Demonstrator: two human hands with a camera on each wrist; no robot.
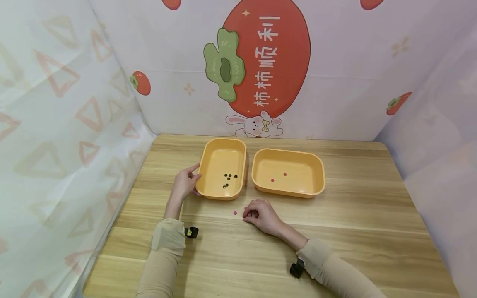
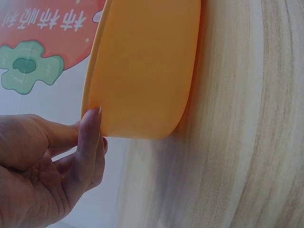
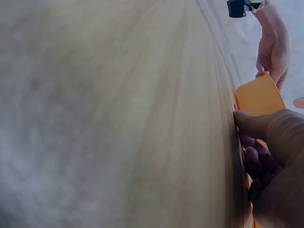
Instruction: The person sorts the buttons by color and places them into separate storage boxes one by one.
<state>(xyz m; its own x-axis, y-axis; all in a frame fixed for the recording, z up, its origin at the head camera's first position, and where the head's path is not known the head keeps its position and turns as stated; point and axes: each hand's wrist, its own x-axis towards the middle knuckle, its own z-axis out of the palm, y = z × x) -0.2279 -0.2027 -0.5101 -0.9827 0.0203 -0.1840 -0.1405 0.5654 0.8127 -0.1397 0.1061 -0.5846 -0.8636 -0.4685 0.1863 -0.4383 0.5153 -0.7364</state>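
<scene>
Lying just left of the curled fingers of the right hand (image 1: 263,217), whose hold cannot be told, a small round pink disc (image 1: 235,213) is being borne by the wood-grain tabletop (image 1: 227,256). Beyond, a yellow-orange plastic tray (image 1: 221,160) is being gripped edgewise by the farther left hand (image 1: 183,183).

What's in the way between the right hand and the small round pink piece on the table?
Nothing I can see: the small round pink piece lies just left of the right hand, with bare wood-grain tabletop showing between them.
</scene>
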